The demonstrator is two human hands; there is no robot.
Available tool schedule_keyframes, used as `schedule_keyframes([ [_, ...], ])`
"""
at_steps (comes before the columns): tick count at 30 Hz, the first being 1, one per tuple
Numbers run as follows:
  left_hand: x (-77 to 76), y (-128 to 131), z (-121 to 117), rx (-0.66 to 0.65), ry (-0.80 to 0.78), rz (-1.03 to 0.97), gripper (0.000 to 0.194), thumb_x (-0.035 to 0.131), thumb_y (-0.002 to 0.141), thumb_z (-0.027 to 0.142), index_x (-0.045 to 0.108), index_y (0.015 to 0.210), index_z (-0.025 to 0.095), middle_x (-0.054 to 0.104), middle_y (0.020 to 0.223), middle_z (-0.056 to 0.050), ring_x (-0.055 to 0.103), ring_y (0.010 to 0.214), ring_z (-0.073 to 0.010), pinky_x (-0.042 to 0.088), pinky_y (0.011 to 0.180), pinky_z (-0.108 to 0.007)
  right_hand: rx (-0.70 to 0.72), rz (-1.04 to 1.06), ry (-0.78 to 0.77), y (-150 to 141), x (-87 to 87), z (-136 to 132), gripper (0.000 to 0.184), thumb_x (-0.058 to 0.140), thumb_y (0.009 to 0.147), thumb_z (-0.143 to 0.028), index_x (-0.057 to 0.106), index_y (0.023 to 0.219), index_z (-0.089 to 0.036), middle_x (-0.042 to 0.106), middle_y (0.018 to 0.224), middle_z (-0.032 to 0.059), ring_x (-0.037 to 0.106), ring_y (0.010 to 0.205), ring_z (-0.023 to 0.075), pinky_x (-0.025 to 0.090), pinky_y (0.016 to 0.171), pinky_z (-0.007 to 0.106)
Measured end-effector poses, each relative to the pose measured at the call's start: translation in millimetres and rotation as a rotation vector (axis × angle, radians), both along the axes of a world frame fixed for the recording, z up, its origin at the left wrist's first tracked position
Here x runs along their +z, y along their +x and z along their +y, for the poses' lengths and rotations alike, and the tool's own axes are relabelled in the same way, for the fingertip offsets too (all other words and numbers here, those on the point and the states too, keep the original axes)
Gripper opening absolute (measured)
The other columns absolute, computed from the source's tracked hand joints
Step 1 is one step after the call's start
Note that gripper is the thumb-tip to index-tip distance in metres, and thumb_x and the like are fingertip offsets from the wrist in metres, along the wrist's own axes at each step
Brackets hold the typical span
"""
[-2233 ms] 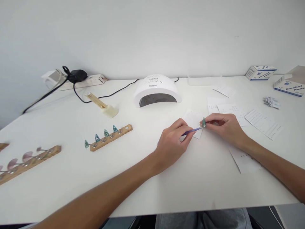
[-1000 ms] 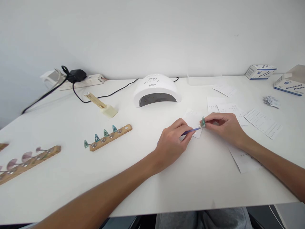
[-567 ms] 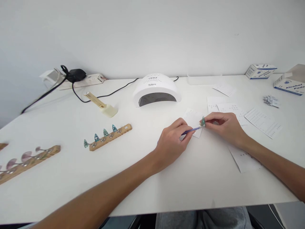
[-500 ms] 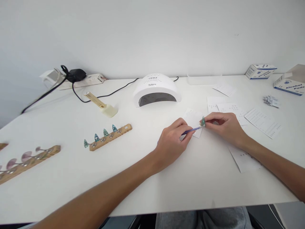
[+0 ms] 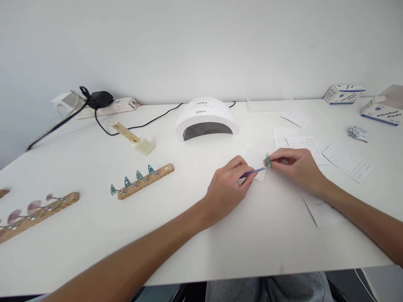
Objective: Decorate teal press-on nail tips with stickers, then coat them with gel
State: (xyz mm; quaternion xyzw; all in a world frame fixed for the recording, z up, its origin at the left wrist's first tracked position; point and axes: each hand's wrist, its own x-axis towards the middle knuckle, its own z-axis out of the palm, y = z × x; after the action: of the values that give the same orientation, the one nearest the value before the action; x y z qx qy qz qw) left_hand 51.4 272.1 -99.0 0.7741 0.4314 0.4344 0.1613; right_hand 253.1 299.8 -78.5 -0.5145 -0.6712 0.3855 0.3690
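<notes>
My left hand (image 5: 227,188) pinches a thin blue-purple tool (image 5: 252,171) whose tip touches a small teal nail tip (image 5: 267,160). My right hand (image 5: 297,167) holds that nail tip upright between thumb and fingers. Both hands rest on the white table (image 5: 195,235) over a small white sheet (image 5: 255,153). A wooden strip (image 5: 145,180) with several teal nail tips lies to the left. A white nail lamp (image 5: 206,118) stands behind the hands.
Another wooden strip (image 5: 37,212) with pinkish tips lies at the far left. A cream stand (image 5: 134,138), a power strip (image 5: 108,105) and black cable sit at the back left. Paper sheets (image 5: 346,161), alcohol pad boxes (image 5: 380,111) and loose wrappers (image 5: 357,133) lie at the right.
Hardly anything differs; both hands stay in the same place with the tool tip against the teal nail tip. The view has drifted very slightly.
</notes>
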Motion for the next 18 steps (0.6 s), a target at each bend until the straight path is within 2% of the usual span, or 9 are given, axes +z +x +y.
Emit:
schedule_keyframes([
  [18, -1.0, -0.6, 0.1, -0.005, -0.006, -0.004, 0.013, 0.061, 0.089, 0.016, 0.067, 0.077, 0.017, 0.057, 0.073, 0.002, 0.039, 0.051, -0.0042, 0.032, 0.044, -0.019, -0.008, -0.004, 0.004, 0.5, -0.2, 0.2, 0.009, 0.072, 0.075, -0.030, 0.077, 0.075, -0.023, 0.076, 0.082, 0.0044, 0.067, 0.079, 0.0222, 0.053, 0.069, 0.035],
])
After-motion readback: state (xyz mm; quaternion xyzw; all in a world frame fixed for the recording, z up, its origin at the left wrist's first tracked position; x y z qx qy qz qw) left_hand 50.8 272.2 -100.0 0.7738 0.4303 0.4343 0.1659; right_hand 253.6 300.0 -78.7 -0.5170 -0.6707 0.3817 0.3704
